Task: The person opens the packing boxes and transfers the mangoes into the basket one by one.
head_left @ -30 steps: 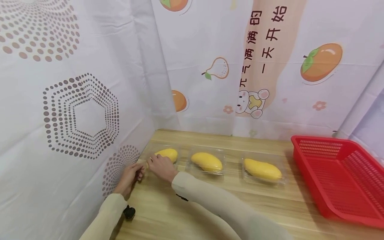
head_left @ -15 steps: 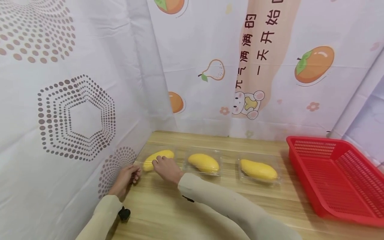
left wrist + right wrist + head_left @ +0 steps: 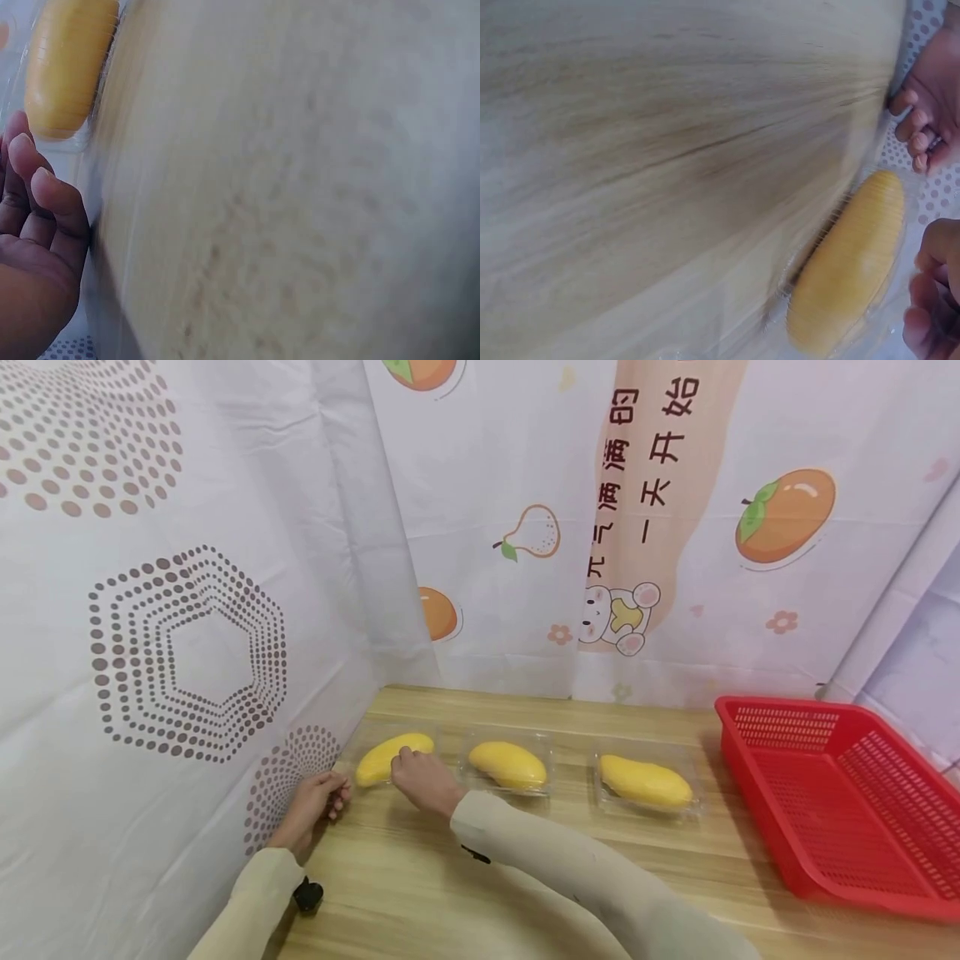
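We are working on a wooden table point(image 3: 405, 893), with a red basket point(image 3: 768, 814) standing at its right, well apart from our hands. Our right sleeve point(image 3: 555, 843) is crossing in front of the middle box point(image 3: 546, 747), so we are being careful to lift the forearm clear of it. The right box point(image 3: 693, 768) is lying further along, and each of the 3 clear boxes is holding 1 mango.

The left box point(image 3: 64, 145) is calling for our care, with the left mango point(image 3: 393, 758) lying slantwise inside. Our left hand point(image 3: 311, 806) is bending its fingers by the left end, and our right hand point(image 3: 427, 783) is curling its fingers near the front right; whether either is pinching the plastic, we cannot tell.

The plastic is probably flexing easily, so we are doing best by working at the rim, steadying 1 end while easing the other, and spreading pressure evenly rather than leaning on the mango. A light box is likely to slide, so we are favouring small movements and letting only the fingertips point(image 3: 56, 191) bear on the edge
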### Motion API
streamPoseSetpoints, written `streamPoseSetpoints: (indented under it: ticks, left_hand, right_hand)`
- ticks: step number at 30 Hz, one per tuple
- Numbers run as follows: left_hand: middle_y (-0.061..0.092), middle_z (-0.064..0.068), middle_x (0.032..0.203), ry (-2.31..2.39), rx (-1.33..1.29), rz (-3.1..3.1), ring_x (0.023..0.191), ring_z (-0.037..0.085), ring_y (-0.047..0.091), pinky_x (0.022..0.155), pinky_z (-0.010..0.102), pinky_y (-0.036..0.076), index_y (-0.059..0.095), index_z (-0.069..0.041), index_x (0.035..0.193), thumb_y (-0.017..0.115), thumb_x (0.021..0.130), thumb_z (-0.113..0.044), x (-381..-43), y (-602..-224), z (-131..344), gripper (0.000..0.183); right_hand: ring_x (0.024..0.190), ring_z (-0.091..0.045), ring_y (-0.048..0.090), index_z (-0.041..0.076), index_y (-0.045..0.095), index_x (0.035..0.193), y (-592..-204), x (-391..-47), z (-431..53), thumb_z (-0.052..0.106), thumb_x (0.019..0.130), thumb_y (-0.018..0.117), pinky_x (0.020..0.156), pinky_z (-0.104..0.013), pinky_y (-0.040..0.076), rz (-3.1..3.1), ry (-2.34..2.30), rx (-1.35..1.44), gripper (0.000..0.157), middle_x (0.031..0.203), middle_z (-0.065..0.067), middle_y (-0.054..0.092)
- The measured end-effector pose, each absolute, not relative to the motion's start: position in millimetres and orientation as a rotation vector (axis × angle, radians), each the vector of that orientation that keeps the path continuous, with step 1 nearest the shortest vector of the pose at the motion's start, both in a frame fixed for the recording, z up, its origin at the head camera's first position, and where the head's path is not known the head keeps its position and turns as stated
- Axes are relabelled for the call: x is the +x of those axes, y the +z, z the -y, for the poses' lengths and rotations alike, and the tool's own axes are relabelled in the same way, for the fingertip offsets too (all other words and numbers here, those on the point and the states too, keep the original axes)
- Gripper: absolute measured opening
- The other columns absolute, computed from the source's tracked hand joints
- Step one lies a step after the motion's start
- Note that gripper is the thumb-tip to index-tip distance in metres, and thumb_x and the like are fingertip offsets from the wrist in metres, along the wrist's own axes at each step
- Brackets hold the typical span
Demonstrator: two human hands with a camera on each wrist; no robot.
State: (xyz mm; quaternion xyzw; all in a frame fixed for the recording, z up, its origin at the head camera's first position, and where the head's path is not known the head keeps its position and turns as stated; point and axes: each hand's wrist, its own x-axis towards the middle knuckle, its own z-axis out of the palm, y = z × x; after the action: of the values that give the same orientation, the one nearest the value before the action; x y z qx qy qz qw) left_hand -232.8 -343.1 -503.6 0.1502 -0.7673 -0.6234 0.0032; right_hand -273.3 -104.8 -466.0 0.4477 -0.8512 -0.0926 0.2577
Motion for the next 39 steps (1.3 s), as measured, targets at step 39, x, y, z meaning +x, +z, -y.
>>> streamPoseSetpoints:
  ticks: [39]
  left_hand:
    - [0.065, 0.005, 0.084, -1.968, 0.548, 2.388, 0.066, 0.013, 0.055, 0.056, 0.028, 0.051, 0.061, 0.008, 0.116, 0.049, 0.108, -0.016, -231.6, -502.9, 347.0, 0.027]
  right_hand:
    - [0.079, -0.011, 0.060, 0.015, 0.071, 0.101, -408.3, -318.6, 82.3, 0.029, 0.102, 0.067, 0.065, -0.023, 0.051, 2.417, 0.469, 1.090, 0.014, 0.093, 0.003, 0.061]
